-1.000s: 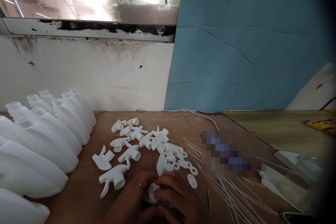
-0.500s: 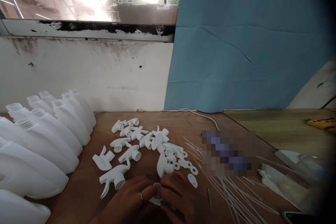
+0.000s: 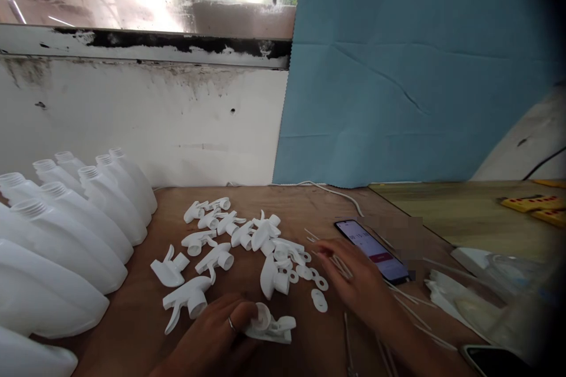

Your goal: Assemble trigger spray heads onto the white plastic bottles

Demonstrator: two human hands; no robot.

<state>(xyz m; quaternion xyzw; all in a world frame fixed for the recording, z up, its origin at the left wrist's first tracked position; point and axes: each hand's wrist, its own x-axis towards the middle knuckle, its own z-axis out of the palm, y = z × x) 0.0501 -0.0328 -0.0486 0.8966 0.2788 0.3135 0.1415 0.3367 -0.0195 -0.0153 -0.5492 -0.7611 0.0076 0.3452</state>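
- Tabletop (image 3: 137, 306), brown and broad, and it carries everything here.
- Bottles (image 3: 84, 230), white and capless, crowding the left side in rows, threaded necks on top.
- Right hand (image 3: 354, 283), and here it is, out over the thin white tubes (image 3: 400, 291), fingers bent, tips down among the strands; whether they pinch one, I cannot tell.
- Left hand (image 3: 221, 324), near the bottom centre, thumb and fingers pinching a white spray head (image 3: 278, 330), its round collar turned upward, its body stretching to the right.
- Phone (image 3: 374, 252), lying just beyond the right hand, screen lit.
- Loose trigger heads (image 3: 188, 294), scattered across the middle between bottles and tubes, some overlapping.
- Flat rings (image 3: 319, 300), white, smallest of the lot, just beside those heads, a few touching.
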